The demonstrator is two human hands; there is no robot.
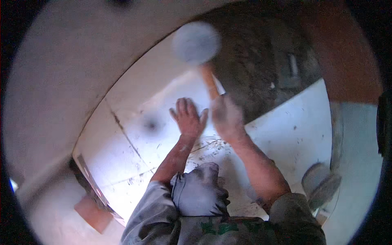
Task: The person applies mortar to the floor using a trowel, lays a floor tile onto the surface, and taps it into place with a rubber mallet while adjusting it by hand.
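Observation:
My right hand [227,118] is wrapped round the wooden handle of a mallet [210,81]. Its pale round head points away from me, smeared by motion, above the far part of a white floor tile [163,92]. I cannot tell whether the head touches the tile. Just left of the mallet handle, my left hand [188,118] is spread with its fingers apart, palm down over the same tile, holding nothing. Dirt crumbs lie along the tile joint close to my wrists.
Dark, rough mortar or soil [257,57] borders the tiles at the far right, with a blurred grey tool-like thing [292,67] on it. A pale wall [81,53] curves along the left. A reddish block [94,214] lies at lower left, a grey rounded object [316,179] at right.

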